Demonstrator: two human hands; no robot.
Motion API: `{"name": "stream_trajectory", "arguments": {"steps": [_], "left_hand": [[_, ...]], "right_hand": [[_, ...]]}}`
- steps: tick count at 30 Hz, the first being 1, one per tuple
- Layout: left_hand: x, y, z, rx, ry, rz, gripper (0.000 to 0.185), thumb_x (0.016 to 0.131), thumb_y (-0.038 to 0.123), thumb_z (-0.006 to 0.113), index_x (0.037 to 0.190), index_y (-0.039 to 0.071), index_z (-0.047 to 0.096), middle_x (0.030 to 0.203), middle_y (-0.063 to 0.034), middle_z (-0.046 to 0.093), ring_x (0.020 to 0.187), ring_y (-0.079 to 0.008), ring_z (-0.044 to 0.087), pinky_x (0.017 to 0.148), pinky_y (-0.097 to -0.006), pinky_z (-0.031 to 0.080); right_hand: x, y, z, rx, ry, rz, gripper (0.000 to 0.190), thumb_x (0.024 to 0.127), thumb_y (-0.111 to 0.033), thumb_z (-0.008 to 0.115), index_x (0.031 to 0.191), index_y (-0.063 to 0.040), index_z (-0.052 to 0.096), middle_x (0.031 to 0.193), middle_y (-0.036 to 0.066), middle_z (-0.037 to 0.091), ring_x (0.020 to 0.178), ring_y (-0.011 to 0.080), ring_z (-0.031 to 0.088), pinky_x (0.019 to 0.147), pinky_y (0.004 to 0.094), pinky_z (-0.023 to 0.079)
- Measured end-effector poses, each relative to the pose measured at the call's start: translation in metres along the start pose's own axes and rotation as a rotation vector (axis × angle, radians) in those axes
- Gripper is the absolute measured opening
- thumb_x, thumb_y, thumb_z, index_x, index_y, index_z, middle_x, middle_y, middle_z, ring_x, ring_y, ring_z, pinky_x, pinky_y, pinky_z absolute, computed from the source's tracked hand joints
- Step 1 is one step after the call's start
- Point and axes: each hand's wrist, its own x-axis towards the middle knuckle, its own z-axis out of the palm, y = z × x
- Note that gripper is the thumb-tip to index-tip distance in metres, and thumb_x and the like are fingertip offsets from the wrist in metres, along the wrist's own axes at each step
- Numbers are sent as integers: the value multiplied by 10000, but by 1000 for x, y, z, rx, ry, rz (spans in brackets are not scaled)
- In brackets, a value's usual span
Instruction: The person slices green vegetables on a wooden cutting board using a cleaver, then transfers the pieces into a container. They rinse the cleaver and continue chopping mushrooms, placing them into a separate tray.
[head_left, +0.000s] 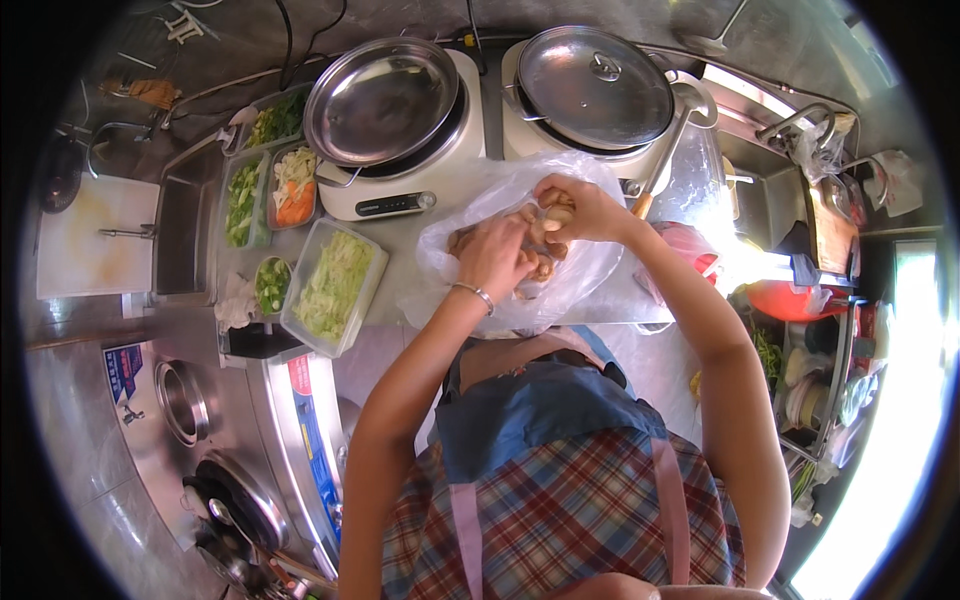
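A translucent plastic bag (592, 279) lies spread at the counter's front edge, its mouth facing up. Inside it are tan-brown pieces that look like mushrooms (541, 268). My right hand (592, 211) is at the bag's right side, fingers curled around a few of the pale mushrooms (556, 216). Reaching into the bag from the left, my left hand (493, 251) has bent fingers among the pieces; whether it grips one is hidden. A bracelet (475, 297) circles my left wrist.
Behind the bag stand two white electric cookers (390, 204), bearing a steel pan (382, 101) and a glass-lidded pan (596, 86). A tub of shredded greens (334, 289) stands left, near other vegetable containers (294, 187). A long-handled wok spatula (671, 146) leans right. Sinks (187, 225) flank the counter.
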Motion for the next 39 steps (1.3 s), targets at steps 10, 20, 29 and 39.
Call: {"name": "stream_trajectory", "arguments": {"steps": [10, 20, 29, 39], "left_hand": [[67, 19, 64, 115, -371, 7, 682, 719, 320, 763, 1341, 255, 490, 1359, -220, 418, 1240, -460, 438, 1041, -517, 396], [90, 7, 135, 256, -363, 194, 413, 912, 247, 546, 1279, 62, 505, 1219, -288, 610, 1177, -444, 568, 1022, -546, 419], [89, -4, 71, 50, -415, 378, 437, 730, 156, 700, 1144, 61, 595, 1130, -248, 570, 1096, -441, 548, 992, -487, 444], [49, -26, 8, -494, -238, -152, 442, 694, 97, 801, 1076, 102, 576, 1064, -62, 617, 995, -213, 606, 880, -338, 495]], "right_hand": [[-137, -6, 13, 445, 431, 55, 660, 672, -37, 843, 1240, -44, 508, 1097, 47, 613, 1043, 120, 574, 911, 274, 480], [-286, -23, 115, 726, 932, 549, 649, 649, -10, 834, 1218, -78, 529, 1024, 13, 561, 892, 102, 575, 782, 251, 510], [-320, -13, 121, 716, 961, 482, 633, 662, -51, 843, 1212, -76, 532, 1049, 14, 558, 936, 109, 570, 843, 267, 500], [-349, 18, 114, 954, 962, 353, 629, 662, 54, 765, 1217, -72, 499, 1013, 10, 527, 853, 107, 566, 741, 250, 503]]}}
